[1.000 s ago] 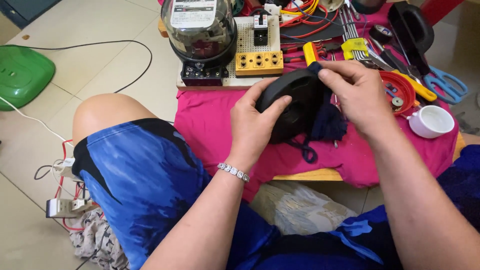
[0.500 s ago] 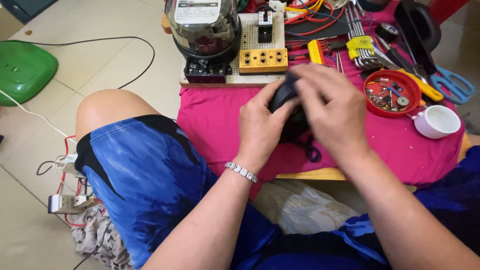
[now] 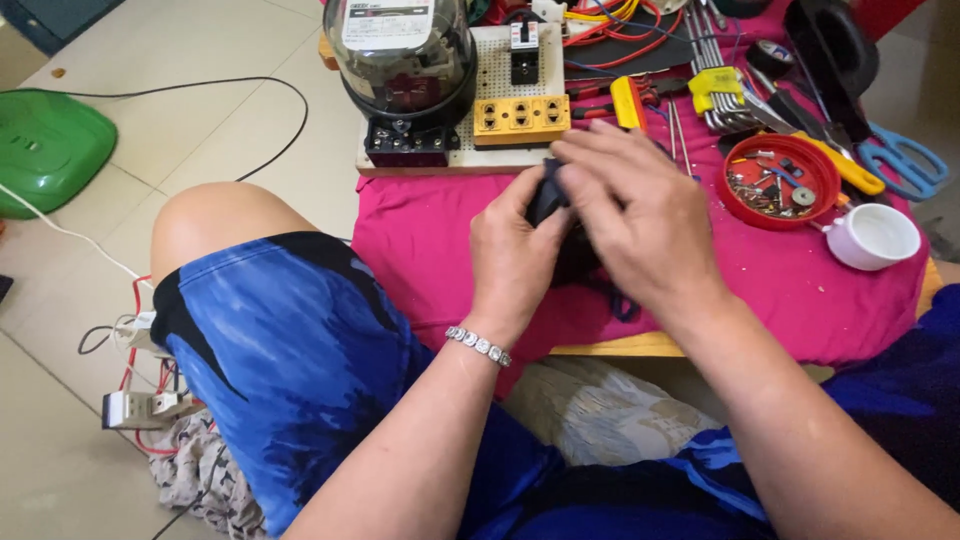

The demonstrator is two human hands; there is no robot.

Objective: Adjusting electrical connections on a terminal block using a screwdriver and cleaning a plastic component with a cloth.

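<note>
- Left hand [image 3: 515, 255]: curled around the black device [image 3: 548, 192], fingers pressed on its near side.
- Right hand [image 3: 640, 215]: laid over the device top, fingers closed down, hiding most of it.
- Black device: clasped between both hands, above the pink cloth [image 3: 430, 240].
- Beyond the grip: yellow socket strip [image 3: 520, 118], glass-domed meter [image 3: 405, 55].
- Right of the grip: red dish [image 3: 782, 182], white cup [image 3: 874, 236].
</note>
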